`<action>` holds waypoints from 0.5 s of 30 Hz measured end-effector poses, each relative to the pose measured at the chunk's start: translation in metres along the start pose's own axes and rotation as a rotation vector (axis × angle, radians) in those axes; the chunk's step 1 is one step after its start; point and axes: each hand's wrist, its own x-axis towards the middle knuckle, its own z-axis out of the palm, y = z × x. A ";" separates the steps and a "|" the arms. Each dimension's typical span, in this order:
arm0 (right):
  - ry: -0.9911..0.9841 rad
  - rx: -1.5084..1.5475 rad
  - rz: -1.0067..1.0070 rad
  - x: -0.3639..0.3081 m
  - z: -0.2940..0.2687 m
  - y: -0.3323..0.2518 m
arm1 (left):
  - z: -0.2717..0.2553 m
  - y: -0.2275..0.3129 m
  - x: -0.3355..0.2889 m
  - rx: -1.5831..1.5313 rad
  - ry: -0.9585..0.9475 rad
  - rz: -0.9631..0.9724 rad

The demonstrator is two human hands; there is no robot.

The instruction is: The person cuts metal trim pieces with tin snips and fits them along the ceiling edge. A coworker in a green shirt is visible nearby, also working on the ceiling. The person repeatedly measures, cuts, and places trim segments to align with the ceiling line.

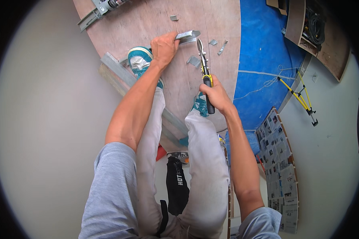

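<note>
My left hand (164, 48) is closed around a galvanized metal channel (188, 36), its end sticking out to the right past my fingers. In my right hand (219, 95) are tin snips (202, 55) with black and yellow handles, their blades pointing away from me. The blade tips are close to the channel's free end; I cannot tell whether they touch it. Small bent metal offcuts lie about: a wider piece (194, 61) left of the snips, a narrow strip (222, 47) and a small piece (213, 42) to their right, and another scrap (174, 18) farther off.
A plywood sheet (219, 24) lies under the work, with a blue tarp (261, 44) on its right. Long metal profiles (117, 68) rest beside my teal shoe (139, 55). To the right are a yellow tripod (297, 95), a wooden box with coiled cable (297, 24) and a newspaper-covered panel (281, 171).
</note>
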 end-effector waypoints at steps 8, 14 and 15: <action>-0.119 0.080 -0.047 0.029 -0.005 -0.002 | 0.001 -0.002 0.002 0.001 -0.046 -0.019; 0.362 0.042 -0.187 0.047 0.012 0.013 | -0.023 -0.003 0.051 -0.082 0.084 -0.134; 0.474 -0.007 -0.153 0.051 0.018 0.015 | -0.033 -0.002 0.061 -0.123 0.084 -0.115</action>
